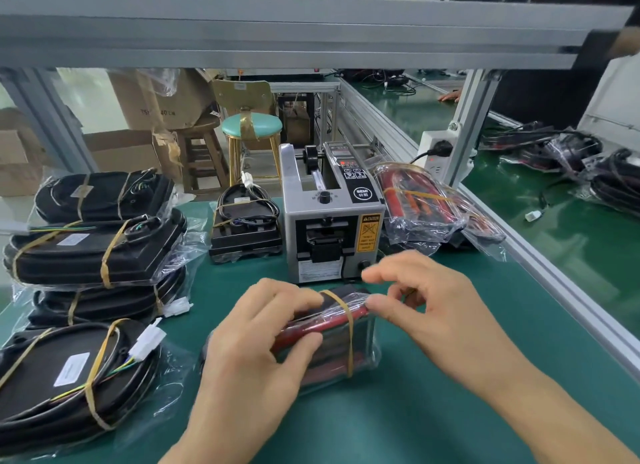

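Closest, my left hand (pixel 263 328) curls around the clear plastic bag of red and black cables (pixel 332 346) on the green mat (pixel 433 411). My half-open, blurred right hand (pixel 440 307) touches its end; whether pinching, I cannot tell. Just behind stands a grey tape dispenser (pixel 329 228).

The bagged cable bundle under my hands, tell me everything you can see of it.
The cable bundle is red and black cables in a clear plastic bag, bound crosswise by a tan rubber band. It rests on the green mat, before the tape dispenser. The left hand grips its left end; the right hand touches its right end.
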A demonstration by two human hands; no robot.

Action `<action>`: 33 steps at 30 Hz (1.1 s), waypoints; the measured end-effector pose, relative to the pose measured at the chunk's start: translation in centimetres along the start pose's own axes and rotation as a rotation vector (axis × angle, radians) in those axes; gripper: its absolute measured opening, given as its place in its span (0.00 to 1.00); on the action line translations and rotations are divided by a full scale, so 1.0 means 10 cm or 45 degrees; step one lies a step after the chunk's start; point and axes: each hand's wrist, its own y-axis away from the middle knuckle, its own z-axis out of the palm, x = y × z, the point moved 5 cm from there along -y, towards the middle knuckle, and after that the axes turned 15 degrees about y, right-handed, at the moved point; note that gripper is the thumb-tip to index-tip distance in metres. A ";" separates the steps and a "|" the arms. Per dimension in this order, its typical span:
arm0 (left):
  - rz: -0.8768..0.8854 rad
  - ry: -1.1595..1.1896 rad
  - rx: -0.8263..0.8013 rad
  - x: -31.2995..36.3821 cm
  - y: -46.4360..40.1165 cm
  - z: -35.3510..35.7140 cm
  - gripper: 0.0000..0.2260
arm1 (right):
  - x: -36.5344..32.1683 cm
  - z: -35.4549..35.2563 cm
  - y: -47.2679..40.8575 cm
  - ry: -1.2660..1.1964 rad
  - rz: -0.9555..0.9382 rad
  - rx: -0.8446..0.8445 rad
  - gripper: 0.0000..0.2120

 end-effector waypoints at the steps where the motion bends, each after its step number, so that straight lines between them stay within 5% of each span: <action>1: -0.049 -0.018 0.003 -0.02 -0.01 0.00 0.15 | 0.01 0.01 -0.01 0.015 0.013 -0.030 0.06; 4: -0.135 -0.163 -0.035 -0.02 -0.02 0.05 0.16 | -0.03 -0.02 0.00 0.187 -0.062 -0.002 0.04; 8: -0.100 -0.276 -0.047 0.02 -0.01 0.06 0.12 | -0.18 0.01 0.16 0.613 -0.475 0.157 0.04; 18: 0.055 -0.385 -0.354 0.06 -0.07 0.14 0.18 | -0.13 0.24 0.36 0.449 -0.578 0.166 0.07; 22: 0.039 -0.271 -0.341 -0.03 -0.07 0.02 0.16 | 0.02 0.08 0.23 -0.284 -0.023 0.125 0.05; 28: 0.005 -0.252 -0.298 -0.10 -0.05 -0.12 0.14 | 0.46 0.32 -0.26 -0.539 0.837 0.136 0.04; 33: 0.000 -0.244 -0.305 -0.08 -0.04 -0.13 0.14 | 0.42 0.65 -0.60 -0.777 1.099 0.129 0.03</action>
